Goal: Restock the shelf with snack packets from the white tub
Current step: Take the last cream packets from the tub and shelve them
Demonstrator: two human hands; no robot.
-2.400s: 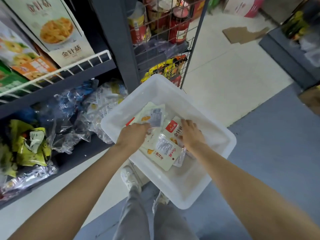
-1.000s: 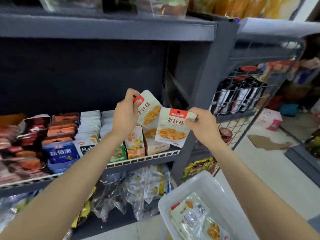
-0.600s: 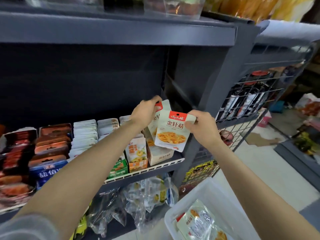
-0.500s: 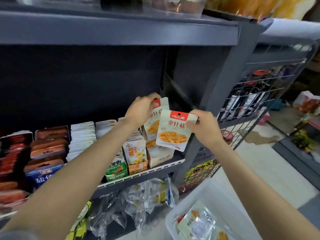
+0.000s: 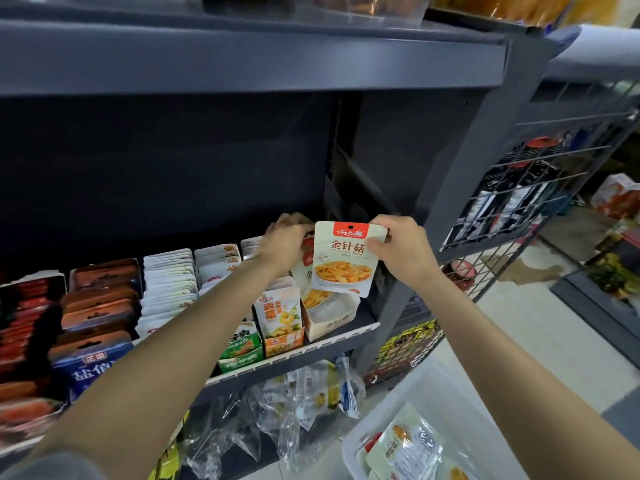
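Observation:
My right hand (image 5: 403, 249) pinches the top right corner of a cream snack packet (image 5: 344, 259) with a red label, holding it upright in front of the shelf's right end. My left hand (image 5: 285, 242) grips the top of a second packet (image 5: 304, 268) just behind and left of it, over an open cardboard display box (image 5: 334, 315) on the dark shelf (image 5: 294, 355). That second packet is mostly hidden by the front one. The white tub (image 5: 429, 396) sits at the bottom right with more packets (image 5: 403, 448) lying in it.
Rows of boxed snack packets (image 5: 169, 285) fill the shelf to the left. An upper shelf board (image 5: 242, 57) hangs above. Clear plastic bags (image 5: 294, 400) lie on the level below. A wire rack (image 5: 519, 188) stands to the right, with tiled floor (image 5: 554, 327) beyond.
Both hands lifted packets out of the tub and carried them up to the shelf. Over the last second they moved deeper and lower toward the display box at the right end.

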